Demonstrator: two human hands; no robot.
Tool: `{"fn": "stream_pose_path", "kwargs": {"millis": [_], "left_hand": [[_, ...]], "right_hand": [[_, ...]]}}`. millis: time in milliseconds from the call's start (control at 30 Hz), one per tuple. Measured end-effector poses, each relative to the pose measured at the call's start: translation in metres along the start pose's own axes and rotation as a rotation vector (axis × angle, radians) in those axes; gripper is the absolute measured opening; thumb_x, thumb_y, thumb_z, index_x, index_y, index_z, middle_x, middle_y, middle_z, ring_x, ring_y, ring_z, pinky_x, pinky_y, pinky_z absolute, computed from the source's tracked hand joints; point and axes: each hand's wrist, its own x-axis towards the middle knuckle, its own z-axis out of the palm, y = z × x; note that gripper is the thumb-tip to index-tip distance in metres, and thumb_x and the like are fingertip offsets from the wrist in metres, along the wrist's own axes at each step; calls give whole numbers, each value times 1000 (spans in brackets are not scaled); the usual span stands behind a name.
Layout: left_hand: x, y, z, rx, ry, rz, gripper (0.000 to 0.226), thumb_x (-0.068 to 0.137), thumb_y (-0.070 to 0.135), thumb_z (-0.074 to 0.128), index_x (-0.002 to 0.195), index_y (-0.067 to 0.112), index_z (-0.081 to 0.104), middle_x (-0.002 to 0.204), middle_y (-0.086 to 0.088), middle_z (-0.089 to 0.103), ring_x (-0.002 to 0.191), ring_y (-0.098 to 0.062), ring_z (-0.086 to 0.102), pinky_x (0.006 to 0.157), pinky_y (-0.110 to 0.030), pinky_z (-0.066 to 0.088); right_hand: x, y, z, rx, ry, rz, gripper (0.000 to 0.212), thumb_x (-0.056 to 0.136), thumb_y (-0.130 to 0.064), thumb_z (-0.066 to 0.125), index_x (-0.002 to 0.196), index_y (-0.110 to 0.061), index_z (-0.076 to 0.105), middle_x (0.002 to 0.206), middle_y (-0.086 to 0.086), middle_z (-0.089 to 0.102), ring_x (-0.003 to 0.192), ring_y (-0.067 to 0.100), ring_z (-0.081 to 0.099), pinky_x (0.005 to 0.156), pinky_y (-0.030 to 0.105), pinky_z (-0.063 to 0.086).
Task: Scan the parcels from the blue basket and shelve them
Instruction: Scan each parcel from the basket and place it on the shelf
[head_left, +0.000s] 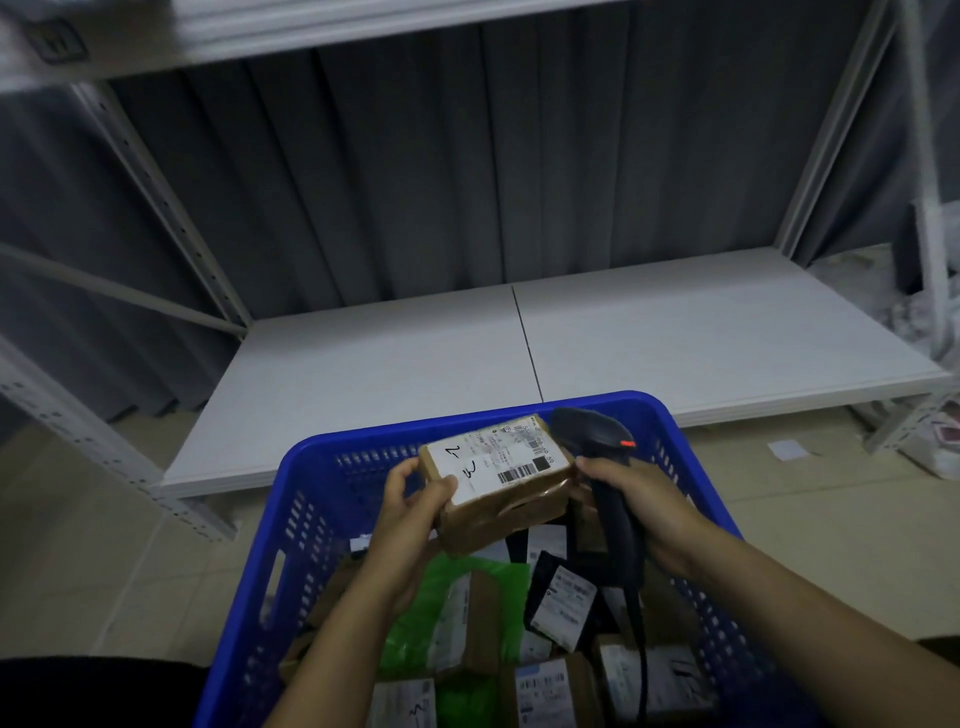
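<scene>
A brown cardboard parcel is held above the blue basket, label side up, with handwritten marks and a barcode visible on its white label. It is gripped at its near-left corner by the left hand: the thumb is laid on top of the label edge and the fingers are curled round the left end and underside, so most of the parcel extends to the right of the grip, tilted slightly. A black handheld scanner is held by its handle in the right hand, fingers wrapped round it; its head is placed just beside the parcel's right end, over the far-right corner, with a small red light showing on it. A cable is seen hanging from the handle down into the basket. Below, more parcels are piled in the basket, among them a green bag and a dark pouch with labels. Beyond the basket, a low white shelf of a metal rack is seen, backed by a dark curtain.
</scene>
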Motion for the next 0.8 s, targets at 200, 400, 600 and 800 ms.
{"fn": "stream_pose_path", "kwargs": {"millis": [200,400,600,800], "left_hand": [[4,-1,-29,175,256,153,46,87,12,68,120,32,44,125,-3,53,92,-17,62,62,-27,54],[8,-15,-61,326,353,190,46,84,7,70,117,26,45,135,-12,51,108,-31,57,60,-25,50],[12,-22,-68,354,360,190,46,83,7,71,114,29,46,134,-13,52,112,-37,58,57,-25,51],[11,-22,-64,320,320,198,46,83,5,69,118,25,47,134,-11,51,110,-31,56,58,-25,53]], "right_hand": [[-8,-6,7,-344,-48,-15,19,90,-20,66,92,-1,62,72,9,69,51,19,62,49,28,50],[-16,-14,12,-558,-210,7,20,92,-18,63,78,-6,56,46,-5,59,38,12,50,47,28,43],[-17,-15,12,-597,-274,33,16,90,-20,65,84,-7,59,63,2,65,42,14,53,49,29,46],[-15,-16,11,-592,-301,43,16,90,-21,65,85,-6,60,66,4,66,44,14,55,50,29,48]]}}
